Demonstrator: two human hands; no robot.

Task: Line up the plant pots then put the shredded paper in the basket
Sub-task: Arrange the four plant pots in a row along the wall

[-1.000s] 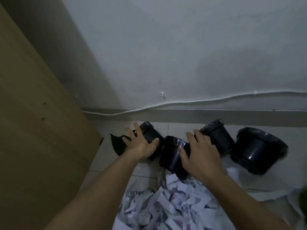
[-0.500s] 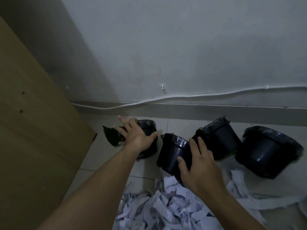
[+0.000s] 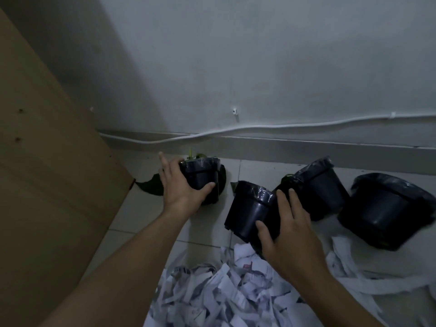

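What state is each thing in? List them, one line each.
Left hand: grips the leftmost pot.
Leftmost pot: upright, held.
Right hand: grips the second pot.
Second pot: tilted, held.
Third pot: tilted, untouched.
Big pot: tilted, untouched.
Shredded paper: heaped on the floor.

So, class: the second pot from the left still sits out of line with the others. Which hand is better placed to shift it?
Right. The right hand already grips that second pot, while the left hand holds the leftmost pot.
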